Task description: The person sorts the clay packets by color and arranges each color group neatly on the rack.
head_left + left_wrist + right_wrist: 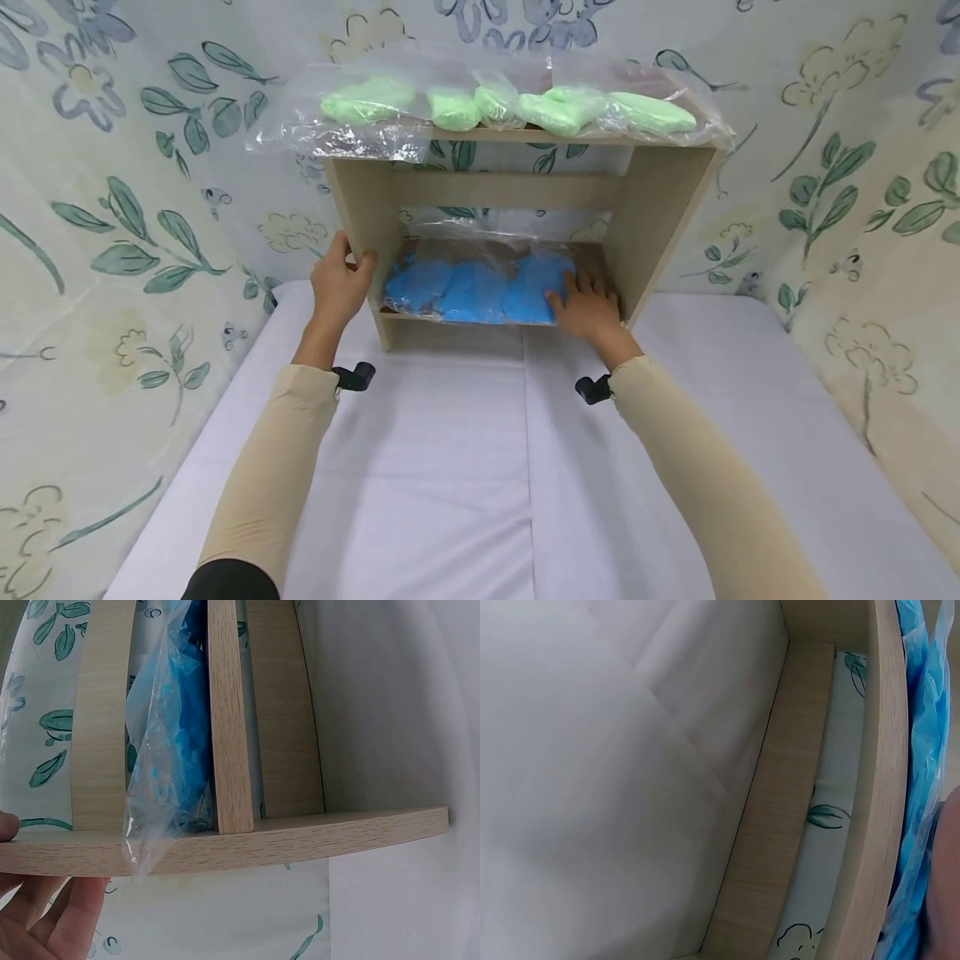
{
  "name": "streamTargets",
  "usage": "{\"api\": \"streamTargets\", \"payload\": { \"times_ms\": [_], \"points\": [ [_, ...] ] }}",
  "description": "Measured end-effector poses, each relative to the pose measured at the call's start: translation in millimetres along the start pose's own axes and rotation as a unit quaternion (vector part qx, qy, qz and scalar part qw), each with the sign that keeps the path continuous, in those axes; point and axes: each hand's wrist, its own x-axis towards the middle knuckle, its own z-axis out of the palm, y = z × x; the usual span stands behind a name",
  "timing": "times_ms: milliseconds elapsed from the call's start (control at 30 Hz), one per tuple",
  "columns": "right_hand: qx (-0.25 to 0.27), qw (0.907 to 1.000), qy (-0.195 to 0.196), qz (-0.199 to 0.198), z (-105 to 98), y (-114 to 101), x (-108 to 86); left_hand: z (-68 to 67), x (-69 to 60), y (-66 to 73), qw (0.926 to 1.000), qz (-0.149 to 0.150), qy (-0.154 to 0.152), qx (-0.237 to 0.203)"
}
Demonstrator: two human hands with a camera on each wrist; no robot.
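A small light-wood shelf unit (667, 217) stands on the white cloth. My left hand (337, 283) grips its left side panel (300, 847), the thumb on the inner face and the fingers (79, 915) on the outer. On the lower shelf board (231, 727) lies a clear plastic bag with soft blue packs (472, 287), one corner overhanging the side panel's edge in the left wrist view. My right hand (588, 308) rests at the bag's right end, fingers extended into the shelf. In the right wrist view only a blurred part of that hand shows beside the blue bag (922, 780).
Clear bags holding several light-green packs (562, 110) lie along the unit's top, their loose film hanging over the left end. A floral cloth (150, 233) covers the walls behind and beside. White cloth (450, 467) with a seam spreads in front.
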Motion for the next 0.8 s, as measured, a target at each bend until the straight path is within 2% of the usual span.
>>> {"api": "streamTargets", "payload": {
  "times_ms": [133, 333, 533, 800],
  "points": [
    [-0.007, 1.0, 0.0, -0.003, 5.3, -3.0, -1.1, 1.1, -2.3, 1.4, 0.9999, -0.005, -0.007, -0.006],
    [-0.007, 0.9999, 0.006, -0.011, 5.5, -11.3, -4.8, -0.4, -1.3, 2.2, 1.0, -0.006, -0.002, -0.002],
    [0.004, 0.9998, -0.009, -0.016, 1.5, -21.0, -9.3, 0.1, 1.2, 1.6, 1.0, 0.004, 0.001, -0.001],
    [-0.024, 0.9997, 0.003, -0.005, -0.1, -7.4, -6.8, 0.6, 0.7, 1.4, 1.0, 0.006, -0.003, -0.003]
  ]
}}
